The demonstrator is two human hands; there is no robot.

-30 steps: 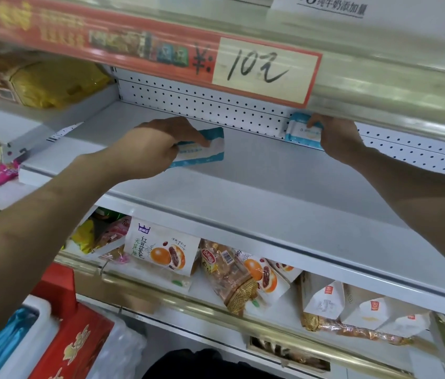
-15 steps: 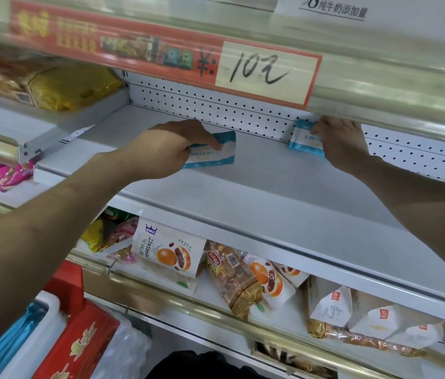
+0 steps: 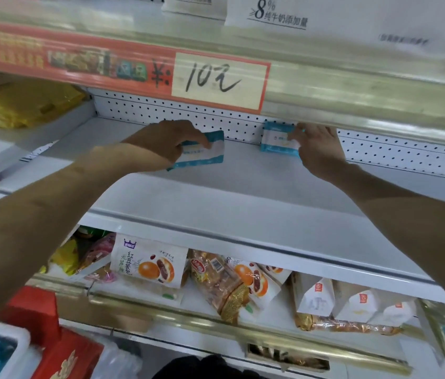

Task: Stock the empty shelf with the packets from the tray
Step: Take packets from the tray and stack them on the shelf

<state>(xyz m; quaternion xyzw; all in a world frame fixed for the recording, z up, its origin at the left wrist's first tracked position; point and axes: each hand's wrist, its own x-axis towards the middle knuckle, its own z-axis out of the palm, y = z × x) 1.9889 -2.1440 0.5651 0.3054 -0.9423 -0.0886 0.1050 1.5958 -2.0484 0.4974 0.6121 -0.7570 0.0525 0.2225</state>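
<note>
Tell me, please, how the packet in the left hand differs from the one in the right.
The left packet, gripped by the left hand, is tilted, forward of the perforated back panel; the right packet, held by the right hand, stands squarely against it. Both are blue and white.

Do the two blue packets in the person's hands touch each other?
Apart. The head view shows bare shelf between the left packet, which the left hand grips, and the right packet, which the right hand holds.
</note>
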